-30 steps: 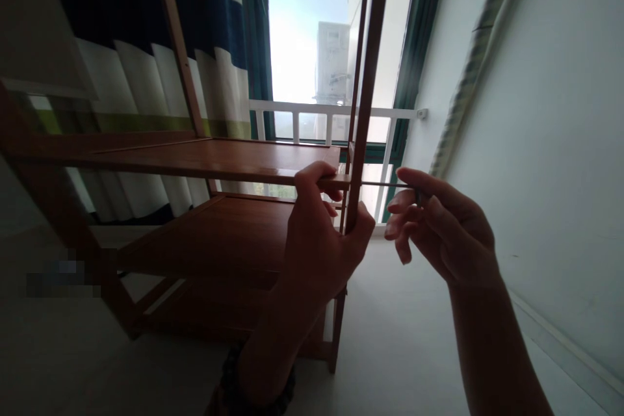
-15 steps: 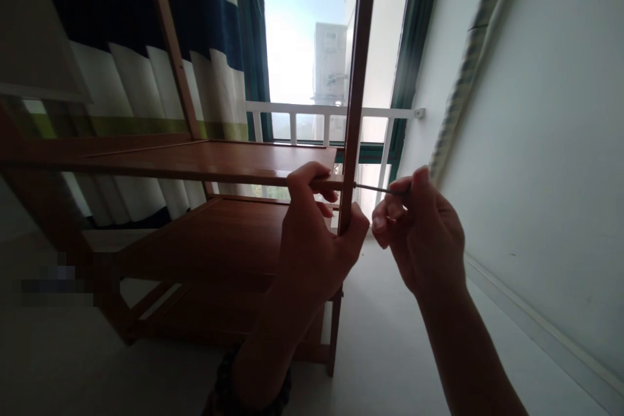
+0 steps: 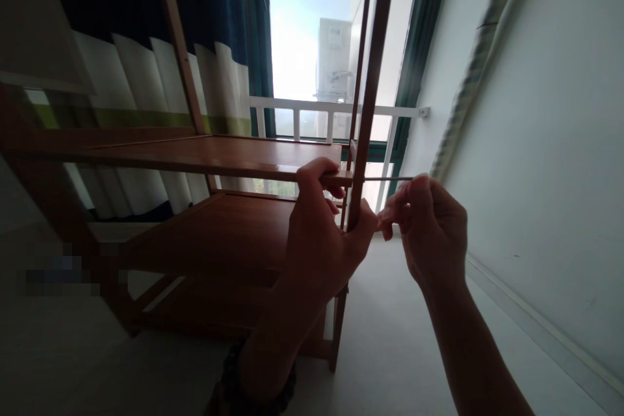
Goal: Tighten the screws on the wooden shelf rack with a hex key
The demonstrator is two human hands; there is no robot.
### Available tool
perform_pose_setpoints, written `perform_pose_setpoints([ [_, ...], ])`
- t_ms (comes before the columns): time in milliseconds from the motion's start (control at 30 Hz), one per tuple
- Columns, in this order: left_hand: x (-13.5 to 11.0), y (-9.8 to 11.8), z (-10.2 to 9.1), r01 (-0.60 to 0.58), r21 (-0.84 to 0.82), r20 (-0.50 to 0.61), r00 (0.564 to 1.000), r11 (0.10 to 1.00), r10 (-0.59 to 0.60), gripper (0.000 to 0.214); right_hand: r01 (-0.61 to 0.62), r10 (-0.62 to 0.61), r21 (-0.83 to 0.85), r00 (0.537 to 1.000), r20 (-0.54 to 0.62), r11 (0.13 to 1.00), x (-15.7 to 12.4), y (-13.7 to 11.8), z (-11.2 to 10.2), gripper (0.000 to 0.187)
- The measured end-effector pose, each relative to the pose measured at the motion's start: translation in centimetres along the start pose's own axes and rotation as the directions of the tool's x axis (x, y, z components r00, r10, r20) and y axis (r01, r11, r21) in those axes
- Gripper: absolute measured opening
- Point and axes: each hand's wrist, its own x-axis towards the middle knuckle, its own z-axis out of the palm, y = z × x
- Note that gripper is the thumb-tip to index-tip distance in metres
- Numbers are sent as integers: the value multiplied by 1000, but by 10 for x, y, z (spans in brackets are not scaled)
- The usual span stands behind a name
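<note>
A brown wooden shelf rack (image 3: 234, 155) stands before me, with several boards and upright posts. My left hand (image 3: 326, 227) is closed round the joint of the upper board's front rail and the right front post (image 3: 373, 65), its thumb against the post's outer side. My right hand (image 3: 429, 221) pinches a thin metal hex key (image 3: 387, 179) between thumb and forefinger. The key lies about level, its far tip meeting the post's outer face at rail height. Its near end is hidden in my fingers. My lower right fingers come close to my left thumb.
A window (image 3: 302, 32) with a white railing (image 3: 302, 105) lies behind the rack. A striped curtain (image 3: 146, 71) hangs at the left. The white wall (image 3: 546, 130) and a wrapped pipe (image 3: 468, 71) are to the right, above pale floor (image 3: 385, 338).
The view has shifted slightly, so the rack sits further right. My right fingers have turned, and the hex key, tilted before, is now nearly level. My left hand keeps its grip.
</note>
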Motion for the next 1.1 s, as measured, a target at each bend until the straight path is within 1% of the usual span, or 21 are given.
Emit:
perform_pose_setpoints([
  [100,0,0,0,1,6,-9,1000,1000,-1,49,-139,135,47,987,83,989,-2,-9,3,37],
  [167,0,1,0,3,7,-8,1000,1000,-3,48,-165,158,58,982,99,985,-1,-13,2,32],
  [233,-1,1,0,9,3,0,1000,1000,-9,48,-117,113,52,991,72,992,1,-14,-1,18],
  [300,-1,2,0,20,-2,10,1000,1000,-20,48,-37,35,45,998,54,998,3,-12,-7,11],
  [333,-1,2,0,24,-4,13,1000,1000,-24,48,-5,2,46,998,66,999,4,-11,-10,10],
  [400,-1,2,0,27,-5,15,1000,1000,-27,47,29,-38,68,990,133,997,6,-9,-18,11],
  [500,-1,2,0,20,-11,11,1000,1000,-20,47,20,-47,113,969,241,993,8,-4,-27,21],
  [567,-1,1,0,16,-16,10,1000,1000,-16,48,5,-40,135,966,256,991,9,0,-28,21],
  [633,0,1,0,10,-19,12,1000,1000,-9,47,-5,-32,156,972,235,988,8,2,-24,18],
  [700,0,1,0,1,-14,10,1000,1000,-1,48,-2,-29,170,983,179,985,6,2,-16,15],
  [767,0,1,0,-6,-6,4,1000,1000,6,49,-3,-11,164,996,84,986,4,0,-7,21],
  [833,0,1,0,1,-1,1,1000,1000,-1,50,-39,37,153,999,15,988,2,-3,0,27],
  [900,0,2,0,16,-1,4,1000,1000,-16,50,-107,105,127,994,26,986,1,-6,3,30],
  [967,0,2,0,25,0,5,1000,1000,-25,49,-141,136,94,989,60,986,1,-9,2,29],
  [1033,0,2,0,25,3,5,1000,1000,-25,49,-110,106,73,993,57,991,2,-11,-2,22],
  [1100,-1,2,0,25,0,8,1000,1000,-25,49,-49,46,62,998,49,997,3,-11,-6,19],
])
